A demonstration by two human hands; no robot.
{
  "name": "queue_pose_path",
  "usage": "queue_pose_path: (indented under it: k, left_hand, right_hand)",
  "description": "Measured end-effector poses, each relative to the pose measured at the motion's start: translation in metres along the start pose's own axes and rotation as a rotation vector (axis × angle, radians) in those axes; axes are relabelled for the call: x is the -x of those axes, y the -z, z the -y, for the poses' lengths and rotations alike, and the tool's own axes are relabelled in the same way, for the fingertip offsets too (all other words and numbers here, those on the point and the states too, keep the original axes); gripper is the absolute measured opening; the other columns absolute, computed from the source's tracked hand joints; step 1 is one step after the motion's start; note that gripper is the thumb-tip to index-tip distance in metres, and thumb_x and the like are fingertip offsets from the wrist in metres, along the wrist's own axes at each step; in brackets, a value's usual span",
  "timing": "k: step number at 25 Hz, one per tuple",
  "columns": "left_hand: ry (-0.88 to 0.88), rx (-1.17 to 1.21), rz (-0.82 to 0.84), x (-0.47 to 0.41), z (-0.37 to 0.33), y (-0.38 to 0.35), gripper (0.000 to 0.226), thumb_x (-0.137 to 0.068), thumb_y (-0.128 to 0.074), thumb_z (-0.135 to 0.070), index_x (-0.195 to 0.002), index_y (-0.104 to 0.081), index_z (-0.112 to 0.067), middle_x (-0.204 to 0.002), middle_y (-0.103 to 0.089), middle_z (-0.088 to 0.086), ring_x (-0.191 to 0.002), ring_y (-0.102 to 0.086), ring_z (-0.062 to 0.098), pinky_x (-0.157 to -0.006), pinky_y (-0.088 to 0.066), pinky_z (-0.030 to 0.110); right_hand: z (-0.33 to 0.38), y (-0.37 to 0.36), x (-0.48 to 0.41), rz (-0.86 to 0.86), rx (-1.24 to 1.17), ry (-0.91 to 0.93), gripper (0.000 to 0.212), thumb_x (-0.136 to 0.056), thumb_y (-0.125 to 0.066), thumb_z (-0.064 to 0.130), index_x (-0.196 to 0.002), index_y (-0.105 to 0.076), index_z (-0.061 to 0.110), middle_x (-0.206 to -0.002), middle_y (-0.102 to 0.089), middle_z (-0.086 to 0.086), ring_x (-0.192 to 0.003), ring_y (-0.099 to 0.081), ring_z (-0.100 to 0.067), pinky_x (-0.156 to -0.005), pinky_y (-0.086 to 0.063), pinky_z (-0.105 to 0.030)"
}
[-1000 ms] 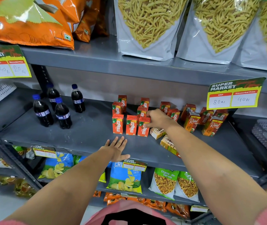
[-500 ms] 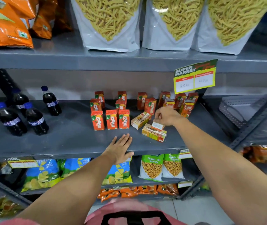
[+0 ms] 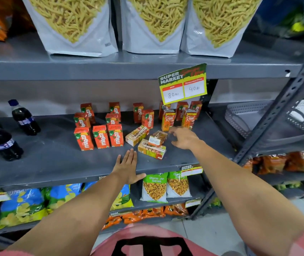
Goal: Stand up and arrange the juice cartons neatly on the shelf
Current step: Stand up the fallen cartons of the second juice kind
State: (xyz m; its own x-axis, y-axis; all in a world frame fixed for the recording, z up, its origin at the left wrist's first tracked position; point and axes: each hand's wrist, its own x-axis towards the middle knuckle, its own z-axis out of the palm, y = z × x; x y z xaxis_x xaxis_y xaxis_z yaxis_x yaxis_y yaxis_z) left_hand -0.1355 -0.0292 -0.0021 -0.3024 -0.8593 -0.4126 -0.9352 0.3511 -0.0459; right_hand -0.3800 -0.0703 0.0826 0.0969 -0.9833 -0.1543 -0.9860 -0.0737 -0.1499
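Observation:
Several orange Maaza juice cartons stand upright in rows on the grey middle shelf. Upright Real cartons stand to their right, under a price sign. Three cartons lie on their sides: one beside the front Maaza row, one nearer the shelf edge, and a smaller one resting on top of it. My right hand hovers just right of the fallen cartons, fingers apart, holding nothing. My left hand lies flat and open on the shelf's front edge.
Dark cola bottles stand at the shelf's left. A yellow-green price sign hangs from the shelf above. Big snack bags fill the top shelf. A grey plastic basket sits right, behind a slanted metal upright. Snack packets fill lower shelves.
My right hand has let go of the small carton, which now rests on the lying one, and has drawn back to the right with fingers spread. The view shifted right.

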Motion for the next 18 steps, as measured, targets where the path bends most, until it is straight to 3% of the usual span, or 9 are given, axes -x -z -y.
queue_pose_path:
  k: [5,8,10,14,18]
  left_hand:
    - [0.045,0.027,0.112,-0.002,-0.005,0.011,0.094,-0.093,-0.028,-0.064,-0.148,0.024,-0.008,-0.157,0.03,0.007,-0.147,0.023,0.021,-0.12,0.007,0.047]
    - [0.076,0.02,0.169,-0.003,-0.008,0.018,0.095,-0.093,-0.03,-0.063,-0.148,0.026,-0.008,-0.156,0.033,0.005,-0.146,0.025,0.019,-0.12,0.006,0.047]
    - [0.095,0.006,0.207,-0.003,-0.009,0.02,0.095,-0.093,-0.03,-0.063,-0.147,0.027,-0.009,-0.154,0.035,0.004,-0.145,0.027,0.018,-0.12,0.006,0.048]
    - [0.132,-0.029,0.256,-0.007,-0.012,0.022,0.096,-0.093,-0.029,-0.064,-0.146,0.03,-0.01,-0.153,0.037,0.003,-0.145,0.028,0.018,-0.12,0.006,0.049]
    - [0.155,-0.034,0.269,-0.01,-0.013,0.021,0.096,-0.092,-0.029,-0.065,-0.145,0.03,-0.011,-0.153,0.037,0.003,-0.144,0.028,0.018,-0.119,0.006,0.05]
  right_hand:
    - [0.031,0.004,-0.022,0.026,0.125,0.203,0.07,-0.087,-0.057,0.001,-0.145,-0.032,0.031,-0.141,-0.044,-0.007,-0.121,-0.052,-0.031,-0.079,-0.049,-0.036]
    - [0.043,0.009,-0.031,0.123,0.207,0.332,0.077,-0.085,-0.055,-0.007,-0.145,-0.033,0.035,-0.151,-0.036,-0.001,-0.129,-0.045,-0.027,-0.087,-0.049,-0.034]
    - [0.042,0.008,-0.034,0.172,0.204,0.383,0.068,-0.087,-0.054,-0.005,-0.14,-0.04,0.036,-0.15,-0.038,0.001,-0.129,-0.046,-0.026,-0.091,-0.049,-0.037]
    - [0.025,0.005,-0.034,0.122,0.098,0.372,0.057,-0.089,-0.06,0.009,-0.137,-0.039,0.031,-0.135,-0.049,-0.004,-0.117,-0.054,-0.027,-0.086,-0.049,-0.036]
    - [0.007,0.004,-0.031,-0.081,-0.039,0.187,0.051,-0.084,-0.068,0.031,-0.126,-0.041,0.019,-0.115,-0.06,-0.009,-0.102,-0.062,-0.031,-0.065,-0.045,-0.033]
